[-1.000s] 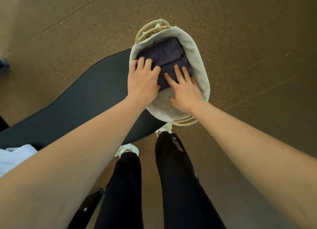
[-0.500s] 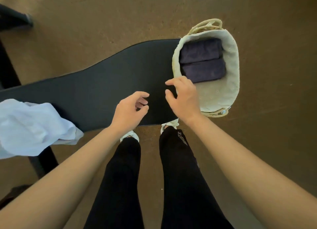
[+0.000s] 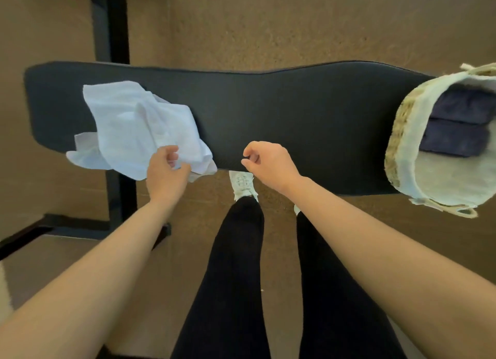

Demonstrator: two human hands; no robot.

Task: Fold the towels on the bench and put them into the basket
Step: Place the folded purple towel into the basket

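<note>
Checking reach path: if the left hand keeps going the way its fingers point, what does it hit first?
The white towel: the left hand is already at its near edge, fingers curled over the crumpled cloth. Contact looks immediate, though depth is unclear.

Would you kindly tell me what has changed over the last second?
Both hands left the basket and moved left along the bench; the left hand now reaches the crumpled white towel, the right hand hovers empty. The dark folded towels stayed in the basket.

Crumpled towel (image 3: 139, 127) on the desk's (image 3: 281, 117) left end (overhanging the near edge). Basket (image 3: 408, 149) at the right end, holding two folded towels (image 3: 459, 125) side by side.
</note>
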